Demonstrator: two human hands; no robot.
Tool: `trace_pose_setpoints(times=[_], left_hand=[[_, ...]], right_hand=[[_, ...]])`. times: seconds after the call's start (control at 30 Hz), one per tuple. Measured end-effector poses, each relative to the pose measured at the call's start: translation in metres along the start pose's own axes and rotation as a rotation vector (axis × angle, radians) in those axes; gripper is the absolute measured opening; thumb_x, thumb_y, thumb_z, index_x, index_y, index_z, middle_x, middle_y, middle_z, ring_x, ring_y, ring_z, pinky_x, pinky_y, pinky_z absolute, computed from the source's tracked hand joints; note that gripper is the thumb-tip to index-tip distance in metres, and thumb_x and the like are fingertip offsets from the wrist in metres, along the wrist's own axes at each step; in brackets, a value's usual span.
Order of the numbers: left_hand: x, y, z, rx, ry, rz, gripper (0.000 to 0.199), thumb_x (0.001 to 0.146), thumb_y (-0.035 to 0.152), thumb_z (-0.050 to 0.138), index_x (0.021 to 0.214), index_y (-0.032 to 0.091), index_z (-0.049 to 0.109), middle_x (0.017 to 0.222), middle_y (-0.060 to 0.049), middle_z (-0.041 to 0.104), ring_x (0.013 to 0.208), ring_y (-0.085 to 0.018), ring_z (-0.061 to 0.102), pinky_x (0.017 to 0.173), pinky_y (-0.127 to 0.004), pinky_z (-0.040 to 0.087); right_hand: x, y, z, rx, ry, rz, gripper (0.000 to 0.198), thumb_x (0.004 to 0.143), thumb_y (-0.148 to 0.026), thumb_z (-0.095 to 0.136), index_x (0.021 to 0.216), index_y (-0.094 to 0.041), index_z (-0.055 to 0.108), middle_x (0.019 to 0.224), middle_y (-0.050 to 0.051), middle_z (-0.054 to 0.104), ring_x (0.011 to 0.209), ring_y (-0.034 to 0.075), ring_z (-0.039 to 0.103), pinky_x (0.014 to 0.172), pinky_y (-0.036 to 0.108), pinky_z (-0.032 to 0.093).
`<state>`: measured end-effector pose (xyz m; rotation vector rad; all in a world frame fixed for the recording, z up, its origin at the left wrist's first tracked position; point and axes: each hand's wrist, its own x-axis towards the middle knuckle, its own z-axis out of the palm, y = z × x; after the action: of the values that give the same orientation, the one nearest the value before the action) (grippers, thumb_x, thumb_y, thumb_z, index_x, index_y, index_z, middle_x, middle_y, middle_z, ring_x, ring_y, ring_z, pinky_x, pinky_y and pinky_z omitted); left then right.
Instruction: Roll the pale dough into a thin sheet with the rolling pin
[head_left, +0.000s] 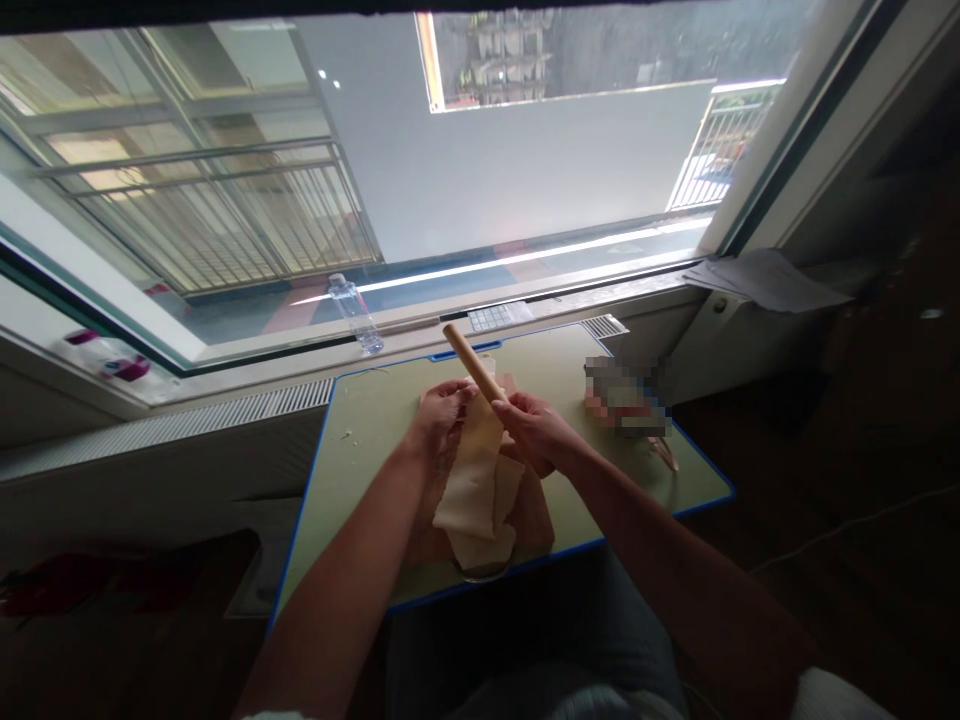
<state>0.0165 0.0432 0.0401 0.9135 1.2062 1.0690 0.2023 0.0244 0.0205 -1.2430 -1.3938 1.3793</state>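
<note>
My right hand (536,430) is closed around the lower end of a pale wooden rolling pin (469,358), which slants up and to the left. Under it a long pale sheet of dough (472,480) hangs down in folds, its lower part lying on a brown wooden board (536,525). The fingers of my left hand (444,408) are bent and pinch the left edge of the dough near its top. A dark curved rim shows beneath the lowest dough flap; what it belongs to is hidden.
The board rests on a pale green table (360,440) with a blue edge. A blurred-out object (626,395) lies on its right side. A clear plastic bottle (356,315) stands on the windowsill. Papers (776,280) lie at the right, beside the large window.
</note>
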Motion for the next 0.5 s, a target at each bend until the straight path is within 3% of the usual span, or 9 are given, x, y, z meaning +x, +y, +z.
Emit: trace_pose_setpoints(times=[0.27,0.4,0.5], left_hand=[[-0.007,0.002,-0.005,-0.044,-0.004,0.045,0.029,0.076,0.038,0.085,0.095,0.019,0.073,0.072,0.0,0.069,0.063,-0.014,0.063,0.058,-0.024,0.05],[-0.029,0.001,-0.012,-0.019,-0.134,-0.038,0.036,0.082,0.049,0.082,0.099,0.018,0.073,0.075,-0.002,0.069,0.068,-0.016,0.066,0.057,-0.023,0.049],[-0.049,-0.004,-0.022,-0.02,-0.22,-0.078,0.048,0.079,0.051,0.087,0.11,0.017,0.073,0.083,-0.004,0.073,0.073,-0.017,0.07,0.063,-0.025,0.054]], right_hand=[[0.005,-0.02,0.016,-0.028,-0.069,-0.049,0.037,0.089,-0.055,0.076,0.086,-0.02,0.066,0.079,-0.001,0.063,0.071,0.014,0.061,0.062,0.024,0.056],[0.016,-0.033,0.014,0.02,-0.045,-0.004,0.032,0.095,-0.047,0.073,0.083,-0.02,0.061,0.076,-0.001,0.062,0.068,0.014,0.061,0.061,0.025,0.059],[0.022,-0.039,0.007,0.075,0.015,0.049,0.034,0.096,-0.048,0.073,0.083,-0.021,0.059,0.076,0.0,0.063,0.067,0.014,0.062,0.06,0.027,0.06]])
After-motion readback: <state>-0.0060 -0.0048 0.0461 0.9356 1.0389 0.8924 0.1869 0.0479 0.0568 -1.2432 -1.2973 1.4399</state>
